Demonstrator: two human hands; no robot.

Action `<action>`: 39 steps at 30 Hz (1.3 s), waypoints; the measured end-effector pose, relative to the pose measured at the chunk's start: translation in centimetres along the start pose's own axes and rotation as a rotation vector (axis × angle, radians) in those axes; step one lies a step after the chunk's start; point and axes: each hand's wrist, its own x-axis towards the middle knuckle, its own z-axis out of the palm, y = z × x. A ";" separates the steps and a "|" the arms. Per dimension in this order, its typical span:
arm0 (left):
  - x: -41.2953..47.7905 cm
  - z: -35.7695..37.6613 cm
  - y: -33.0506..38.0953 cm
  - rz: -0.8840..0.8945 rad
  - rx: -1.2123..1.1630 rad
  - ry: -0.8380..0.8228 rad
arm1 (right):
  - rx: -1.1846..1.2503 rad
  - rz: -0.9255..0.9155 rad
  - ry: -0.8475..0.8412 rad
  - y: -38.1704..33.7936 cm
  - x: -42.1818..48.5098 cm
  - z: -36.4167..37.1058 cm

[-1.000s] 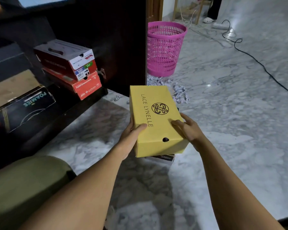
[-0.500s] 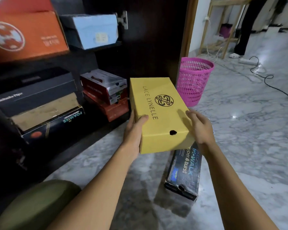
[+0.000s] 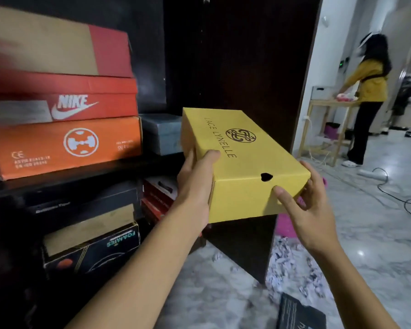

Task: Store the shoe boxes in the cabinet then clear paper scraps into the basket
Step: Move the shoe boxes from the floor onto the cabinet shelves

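Note:
I hold a yellow shoe box [image 3: 244, 160] marked LACE LYNELLE in the air in front of the dark cabinet [image 3: 235, 55]. My left hand [image 3: 195, 186] grips its left side and my right hand [image 3: 304, 205] grips its near right corner. A grey-blue box [image 3: 160, 134] sits on the middle shelf just left of the yellow box. Paper scraps [image 3: 292, 267] lie on the floor by the cabinet's side. The pink basket [image 3: 286, 226] shows only partly behind my right hand. A black shoe box [image 3: 299, 314] lies on the floor at the bottom.
Stacked red and orange boxes [image 3: 64, 143] fill the left of the middle shelf; black and red boxes [image 3: 90, 243] sit on the lower shelf. A person in a yellow top [image 3: 368, 96] stands at a wooden table at the far right. A black cable [image 3: 396, 193] runs across the marble floor.
I have lifted the yellow box up to the middle shelf's height and the view has risen with it. My right hand has slid to the box's near corner.

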 end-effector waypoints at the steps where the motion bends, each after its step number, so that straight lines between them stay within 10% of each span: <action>1: 0.6 0.4 1.0 -0.001 -0.028 0.018 | 0.002 -0.022 0.016 -0.4 1.1 0.5; 24: 23.6 -1.0 9.5 0.016 0.211 0.258 | -0.279 0.134 -0.192 0.0 21.6 16.5; 32: 23.3 -3.9 7.7 0.568 0.642 0.144 | -0.336 -0.008 -0.120 3.3 23.5 18.9; 39: 27.5 -5.3 8.9 0.572 0.736 0.179 | -0.406 -0.073 -0.109 4.5 24.8 22.4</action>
